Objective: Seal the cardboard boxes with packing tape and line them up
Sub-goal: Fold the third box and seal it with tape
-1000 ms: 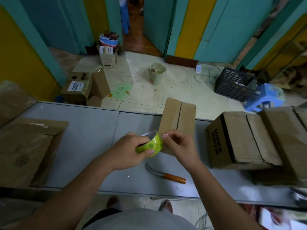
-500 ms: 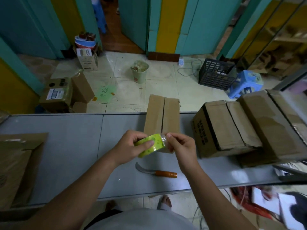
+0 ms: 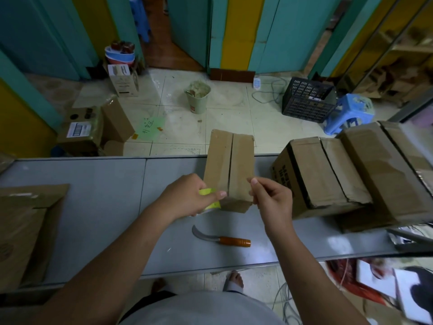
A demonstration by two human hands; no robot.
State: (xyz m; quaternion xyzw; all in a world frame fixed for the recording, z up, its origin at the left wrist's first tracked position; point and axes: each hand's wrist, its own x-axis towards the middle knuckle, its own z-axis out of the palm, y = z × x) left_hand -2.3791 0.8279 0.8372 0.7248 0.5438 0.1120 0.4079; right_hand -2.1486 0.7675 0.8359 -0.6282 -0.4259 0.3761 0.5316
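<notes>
On the table [image 3: 93,207], the narrow box [image 3: 241,160] sits just beyond both hands, its long axis and untaped seam running straight away from the grip. The left hand [image 3: 185,195] is nearer the seam and clasps the tape roll [image 3: 207,192], which its fingers mostly hide. The right hand [image 3: 269,200] pinches thumb to forefinger just beside the roll, but I cannot tell whether a clear strip is held there.

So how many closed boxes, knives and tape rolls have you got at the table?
closed boxes: 3
knife: 1
tape roll, held in the left hand: 1
Total: 5
</notes>
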